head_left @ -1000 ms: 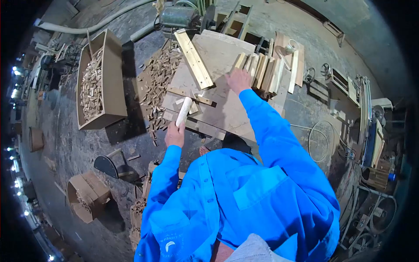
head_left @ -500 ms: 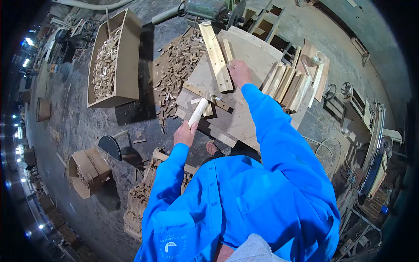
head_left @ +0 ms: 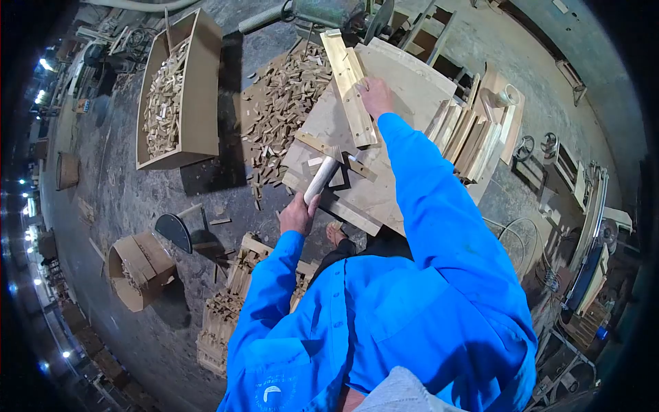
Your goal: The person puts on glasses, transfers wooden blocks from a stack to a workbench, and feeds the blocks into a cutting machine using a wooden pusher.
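Two hands busy, upper middle of frame. Drilled board [head_left: 348,93] lies slantwise on the worktable [head_left: 412,93]; right hand [head_left: 377,97] at its right edge, fingers curled, probably steadying it; can't tell if anything's gripped. Left hand [head_left: 296,215] closed round pale rod's [head_left: 320,182] near end, likely leaving the far end free. Stacked strips [head_left: 461,141] right of centre, presumably for easy reach. Offcut pile [head_left: 285,103] upper left of centre.

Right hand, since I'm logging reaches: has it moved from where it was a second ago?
Yes: the right hand moved across the tabletop, leftward from the stacked strips to the board with holes.
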Available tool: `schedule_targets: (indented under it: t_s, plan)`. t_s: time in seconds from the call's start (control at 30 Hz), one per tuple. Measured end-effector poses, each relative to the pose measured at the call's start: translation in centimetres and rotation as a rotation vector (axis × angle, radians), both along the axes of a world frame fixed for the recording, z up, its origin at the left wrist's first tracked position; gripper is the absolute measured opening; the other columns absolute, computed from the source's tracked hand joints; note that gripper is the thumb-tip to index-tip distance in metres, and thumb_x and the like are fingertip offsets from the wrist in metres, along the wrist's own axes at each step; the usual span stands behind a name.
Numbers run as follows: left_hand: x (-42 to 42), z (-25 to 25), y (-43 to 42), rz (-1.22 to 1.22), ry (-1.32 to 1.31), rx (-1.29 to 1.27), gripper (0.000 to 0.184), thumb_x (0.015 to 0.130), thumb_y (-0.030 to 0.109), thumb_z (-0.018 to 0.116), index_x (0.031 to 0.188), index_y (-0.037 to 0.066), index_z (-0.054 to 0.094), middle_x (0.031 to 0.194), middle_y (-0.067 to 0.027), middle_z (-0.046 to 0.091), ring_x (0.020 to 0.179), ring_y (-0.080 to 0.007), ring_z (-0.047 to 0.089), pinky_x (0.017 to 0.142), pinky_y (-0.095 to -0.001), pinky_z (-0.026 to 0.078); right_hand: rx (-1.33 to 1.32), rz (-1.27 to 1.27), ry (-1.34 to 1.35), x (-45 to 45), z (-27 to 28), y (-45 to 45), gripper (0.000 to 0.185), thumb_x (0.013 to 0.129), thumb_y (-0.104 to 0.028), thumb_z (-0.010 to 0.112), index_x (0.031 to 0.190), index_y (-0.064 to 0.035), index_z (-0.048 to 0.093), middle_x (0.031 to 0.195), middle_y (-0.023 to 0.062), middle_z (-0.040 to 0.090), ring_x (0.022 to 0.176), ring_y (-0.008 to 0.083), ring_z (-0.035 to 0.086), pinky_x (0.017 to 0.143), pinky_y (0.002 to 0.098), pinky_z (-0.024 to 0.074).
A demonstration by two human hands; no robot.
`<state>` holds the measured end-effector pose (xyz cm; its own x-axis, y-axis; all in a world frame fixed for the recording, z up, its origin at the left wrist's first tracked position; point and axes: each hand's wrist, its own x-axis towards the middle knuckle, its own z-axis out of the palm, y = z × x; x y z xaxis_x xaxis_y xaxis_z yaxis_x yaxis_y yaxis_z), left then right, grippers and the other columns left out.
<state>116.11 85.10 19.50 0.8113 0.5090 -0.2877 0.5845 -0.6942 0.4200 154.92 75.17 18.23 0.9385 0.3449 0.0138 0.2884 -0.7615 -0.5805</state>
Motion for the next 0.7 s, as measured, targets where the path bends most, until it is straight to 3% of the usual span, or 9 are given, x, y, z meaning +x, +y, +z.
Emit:
schedule_targets:
  t_s: [0.7]
  plan:
    - [12.9,0.1,-1.7,-0.002,0.023,0.009,0.053,0.102,0.058,0.054,0.103,0.005,0.060,0.092,-0.0275,0.071,0.090,-0.0504,0.067,0.076,-0.0594,0.052,0.098,-0.001,-0.070,12.8,-1.5,-1.9,0.036,0.095,-0.037,0.071,0.121,-0.0121,0.075,0.120,0.0189,0.069,0.115,0.0383,0.064,0.098,0.0503,0.0511]
